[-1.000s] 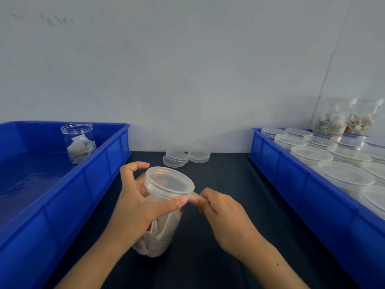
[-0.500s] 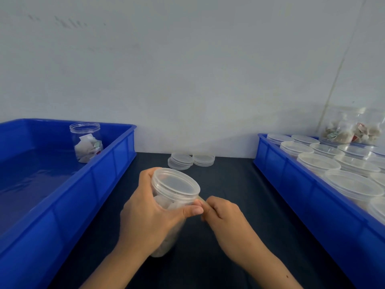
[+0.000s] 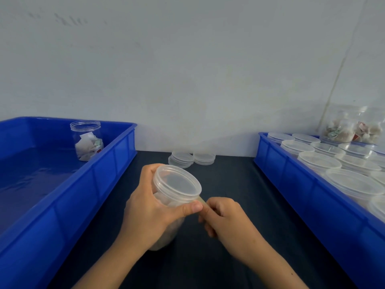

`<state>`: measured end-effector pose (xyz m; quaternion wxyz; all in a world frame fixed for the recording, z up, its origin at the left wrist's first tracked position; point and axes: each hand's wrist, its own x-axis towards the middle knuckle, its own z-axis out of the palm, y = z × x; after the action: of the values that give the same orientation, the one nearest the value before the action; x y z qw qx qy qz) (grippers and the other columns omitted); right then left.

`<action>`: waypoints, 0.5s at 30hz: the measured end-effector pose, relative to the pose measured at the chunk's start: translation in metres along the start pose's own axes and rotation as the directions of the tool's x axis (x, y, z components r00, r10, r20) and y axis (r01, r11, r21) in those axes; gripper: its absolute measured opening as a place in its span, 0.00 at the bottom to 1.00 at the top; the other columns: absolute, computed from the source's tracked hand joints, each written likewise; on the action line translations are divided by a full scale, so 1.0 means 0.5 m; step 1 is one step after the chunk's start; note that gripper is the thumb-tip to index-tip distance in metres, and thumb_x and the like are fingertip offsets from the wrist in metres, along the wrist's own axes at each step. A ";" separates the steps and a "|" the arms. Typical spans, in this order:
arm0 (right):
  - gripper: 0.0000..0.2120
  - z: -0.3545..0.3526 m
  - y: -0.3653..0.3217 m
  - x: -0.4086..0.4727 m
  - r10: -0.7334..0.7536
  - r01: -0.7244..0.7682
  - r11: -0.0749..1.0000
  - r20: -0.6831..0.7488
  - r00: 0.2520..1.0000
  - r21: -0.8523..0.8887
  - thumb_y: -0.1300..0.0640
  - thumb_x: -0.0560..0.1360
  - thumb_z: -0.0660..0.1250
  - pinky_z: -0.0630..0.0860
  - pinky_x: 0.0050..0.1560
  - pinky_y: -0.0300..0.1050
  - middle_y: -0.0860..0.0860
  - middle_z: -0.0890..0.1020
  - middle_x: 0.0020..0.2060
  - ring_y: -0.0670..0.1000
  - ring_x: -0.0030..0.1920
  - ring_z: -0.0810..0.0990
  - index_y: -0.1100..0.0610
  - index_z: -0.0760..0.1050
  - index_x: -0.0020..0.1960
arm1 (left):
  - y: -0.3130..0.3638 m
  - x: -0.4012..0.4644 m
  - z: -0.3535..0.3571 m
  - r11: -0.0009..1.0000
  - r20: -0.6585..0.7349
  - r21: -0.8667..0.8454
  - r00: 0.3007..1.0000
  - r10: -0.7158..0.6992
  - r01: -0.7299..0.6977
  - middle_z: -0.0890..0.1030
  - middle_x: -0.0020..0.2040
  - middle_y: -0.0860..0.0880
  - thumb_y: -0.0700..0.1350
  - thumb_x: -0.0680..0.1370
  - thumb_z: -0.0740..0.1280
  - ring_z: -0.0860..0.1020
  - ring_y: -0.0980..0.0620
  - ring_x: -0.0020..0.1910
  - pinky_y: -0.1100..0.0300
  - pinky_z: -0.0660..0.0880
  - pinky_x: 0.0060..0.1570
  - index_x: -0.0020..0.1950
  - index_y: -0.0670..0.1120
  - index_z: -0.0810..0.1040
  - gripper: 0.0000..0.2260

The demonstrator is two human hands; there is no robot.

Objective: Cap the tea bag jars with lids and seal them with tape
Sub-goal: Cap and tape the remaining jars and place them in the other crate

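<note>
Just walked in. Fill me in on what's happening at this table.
A person is sealing a capped tea bag jar. The left hand grips the jar, tilted, thumb near the lid rim, while the right hand pinches a strip of tape running to that rim. One uncapped jar stands in the left blue bin. The right blue bin holds many lidded jars. Spare lids are stacked at the back of the table.
</note>
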<state>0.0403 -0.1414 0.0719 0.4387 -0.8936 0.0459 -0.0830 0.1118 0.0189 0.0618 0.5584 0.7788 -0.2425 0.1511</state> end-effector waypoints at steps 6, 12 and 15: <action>0.22 -0.010 0.001 0.003 -0.010 -0.003 0.995 0.141 0.990 0.096 0.41 0.80 0.57 0.64 0.25 0.34 0.49 0.76 0.23 0.43 0.20 0.66 0.61 0.75 0.49 | 0.000 0.001 -0.005 0.999 0.011 0.029 1.000 0.015 -0.015 0.76 0.53 0.65 0.72 0.50 0.74 0.76 0.63 0.55 0.56 0.77 0.54 0.59 0.61 0.67 0.41; 0.21 -0.024 0.001 0.002 -0.016 -0.022 0.990 0.258 0.966 0.142 0.47 0.82 0.58 0.65 0.26 0.34 0.55 0.85 0.33 0.48 0.25 0.74 0.68 0.72 0.53 | 0.002 -0.001 -0.009 0.989 0.051 0.131 0.997 0.056 -0.062 0.76 0.54 0.66 0.74 0.52 0.71 0.75 0.65 0.55 0.61 0.75 0.53 0.60 0.64 0.67 0.40; 0.17 -0.017 -0.001 0.005 0.020 -0.076 0.978 0.272 0.962 0.197 0.50 0.82 0.59 0.66 0.27 0.34 0.57 0.86 0.39 0.49 0.30 0.80 0.65 0.71 0.50 | 0.005 0.000 -0.012 0.975 0.020 0.199 0.995 0.093 -0.095 0.76 0.51 0.65 0.74 0.51 0.70 0.75 0.63 0.53 0.58 0.75 0.51 0.57 0.64 0.66 0.37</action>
<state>0.0410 -0.1481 0.0776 0.5325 -0.8452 -0.0010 0.0451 0.1104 0.0238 0.0657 0.4685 0.8192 -0.2658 0.1969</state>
